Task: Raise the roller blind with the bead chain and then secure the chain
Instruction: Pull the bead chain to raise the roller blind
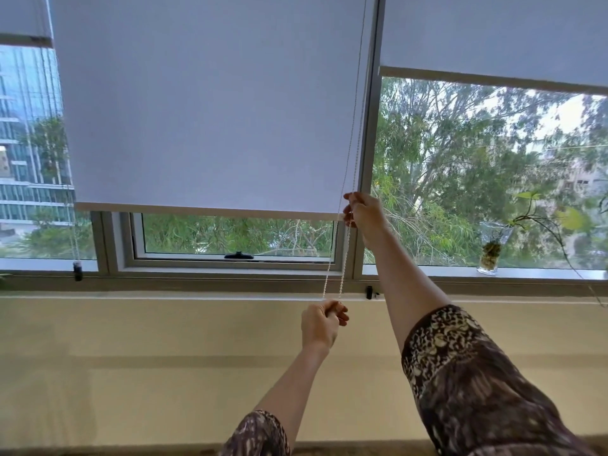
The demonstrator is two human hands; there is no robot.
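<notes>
The white roller blind covers most of the middle window, its bottom bar hanging just above the small hinged pane. Beside it, the right blind sits higher. The bead chain runs down the blind's right edge in 2 strands. The right hand pinches the chain near the bottom bar; the left hand grips it lower, by the sill.

Daylight comes through a wide grey-framed window above a cream wall. Green trees and a glass building stand outside. A vase with a trailing plant sits on the sill.
</notes>
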